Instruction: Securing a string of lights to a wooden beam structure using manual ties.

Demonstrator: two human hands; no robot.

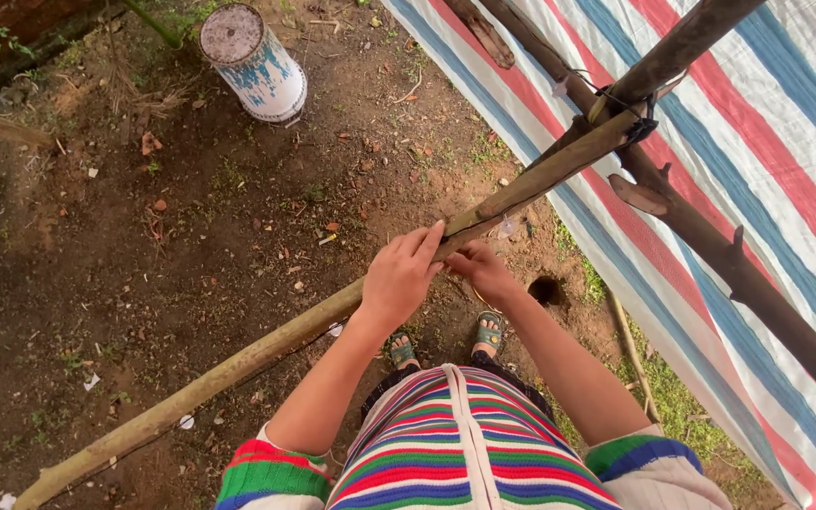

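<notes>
Pale green-brown and mossy, the long bamboo pole slants from the dirt ground up to the dark branch posts it's lashed to with black cord, probably as a rail beside the striped tarp. Left hand curls over it to steady it; right hand sits underneath, grip mostly hidden, can't tell.

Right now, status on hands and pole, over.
Left hand gripping over the pole. Right hand touching its underside, grip unclear. Pole's far end lashed to crossed poles by the tarp.

Dirt ground: upturned bucket, litter, leaves
</notes>
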